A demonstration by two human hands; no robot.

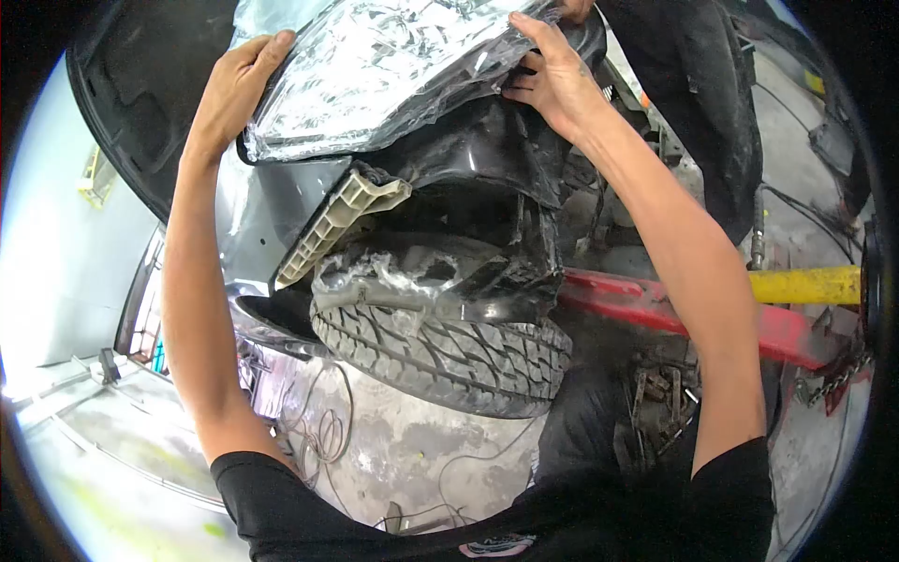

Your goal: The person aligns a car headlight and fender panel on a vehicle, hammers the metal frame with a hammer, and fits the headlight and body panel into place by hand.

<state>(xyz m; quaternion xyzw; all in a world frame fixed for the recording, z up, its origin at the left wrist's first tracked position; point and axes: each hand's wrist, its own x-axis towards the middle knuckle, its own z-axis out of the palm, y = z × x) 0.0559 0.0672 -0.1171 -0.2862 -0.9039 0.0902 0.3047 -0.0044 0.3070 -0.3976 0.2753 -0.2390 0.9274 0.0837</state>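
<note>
A car headlight (375, 70), its face covered in crinkled clear plastic film, sits at the top of the view above the front wheel. My left hand (239, 89) grips its left edge, thumb on the film and the other fingers out of sight behind. At the right end my right hand (557, 82) holds the edge, fingers curled around the wrapped side. Just below lie a black plastic panel (478, 150) and a pale ribbed bracket (342, 220). Under these, the treaded tire (440, 361) shows beneath a torn, dusty liner (421, 276).
At right stands another person in dark trousers (712, 103); part of a hand (576, 9) shows at the top. A red steel beam (693, 314) and yellow bar (805, 285) extend rightward. Metal pieces (660, 403) lie below the beam. Cables (328, 431) coil across the concrete floor.
</note>
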